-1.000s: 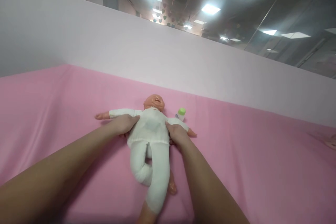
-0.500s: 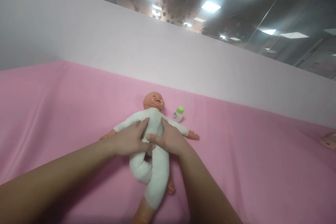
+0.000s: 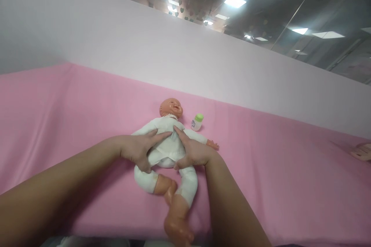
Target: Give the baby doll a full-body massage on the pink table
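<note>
Doll (image 3: 169, 139): on its back on the pink sheet (image 3: 72, 115), bottle (image 3: 197, 122) beside its head. Left hand (image 3: 139, 149) and right hand (image 3: 193, 151) spread flat on its chest, apparently pressing; suit on, lower legs bare.

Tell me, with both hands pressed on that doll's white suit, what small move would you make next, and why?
Probably slide both hands outward, smoothing the white suit toward the sides. The left hand and right hand lie flat on the doll, fingertips nearly meeting at its chest, and the cloth looks bunched at the waist, with the lower legs bare. The small green-capped bottle stands apart by the head, out of the way.
</note>
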Motion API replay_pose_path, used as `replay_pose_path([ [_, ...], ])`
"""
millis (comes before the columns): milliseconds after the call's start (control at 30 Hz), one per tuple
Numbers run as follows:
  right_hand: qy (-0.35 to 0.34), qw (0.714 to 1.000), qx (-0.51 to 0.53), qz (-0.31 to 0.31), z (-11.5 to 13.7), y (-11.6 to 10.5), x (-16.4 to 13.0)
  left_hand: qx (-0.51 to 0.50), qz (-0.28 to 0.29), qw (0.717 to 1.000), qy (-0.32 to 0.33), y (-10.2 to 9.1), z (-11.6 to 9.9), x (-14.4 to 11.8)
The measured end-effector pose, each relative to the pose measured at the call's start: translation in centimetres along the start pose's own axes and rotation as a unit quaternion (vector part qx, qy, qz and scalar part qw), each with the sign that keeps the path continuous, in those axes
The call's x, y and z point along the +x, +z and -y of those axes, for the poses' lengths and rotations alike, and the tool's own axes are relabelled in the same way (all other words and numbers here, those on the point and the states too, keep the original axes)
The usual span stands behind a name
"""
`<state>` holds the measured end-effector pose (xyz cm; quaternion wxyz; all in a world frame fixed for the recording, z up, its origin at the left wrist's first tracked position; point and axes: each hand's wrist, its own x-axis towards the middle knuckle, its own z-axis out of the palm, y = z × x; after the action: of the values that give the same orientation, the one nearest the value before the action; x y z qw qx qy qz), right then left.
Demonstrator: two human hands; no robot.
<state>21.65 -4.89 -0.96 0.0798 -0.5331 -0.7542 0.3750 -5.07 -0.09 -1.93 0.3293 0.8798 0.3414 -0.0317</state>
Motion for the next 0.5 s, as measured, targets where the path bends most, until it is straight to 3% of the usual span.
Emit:
replay_pose_path([
  [133, -0.007, 1.0, 0.018, -0.006, -0.4, 0.1, -0.1, -0.005, -0.008, 1.0, 0.019, 0.2, 1.3, 0.2],
  [267, -0.032, 0.997, 0.031, -0.056, -0.8, 0.5, 0.2, -0.025, -0.059, 0.997, 0.032, 0.4, 1.4, 0.3],
  [367, -0.038, 0.987, 0.056, -0.147, -1.0, 0.7, 0.8, -0.057, -0.146, 0.987, 0.027, 0.4, 0.8, 0.7],
  [500, 0.022, 0.949, 0.041, -0.31, -1.1, 1.3, 2.0, 0.013, -0.293, 0.953, -0.078, 0.4, -0.4, 1.1],
])
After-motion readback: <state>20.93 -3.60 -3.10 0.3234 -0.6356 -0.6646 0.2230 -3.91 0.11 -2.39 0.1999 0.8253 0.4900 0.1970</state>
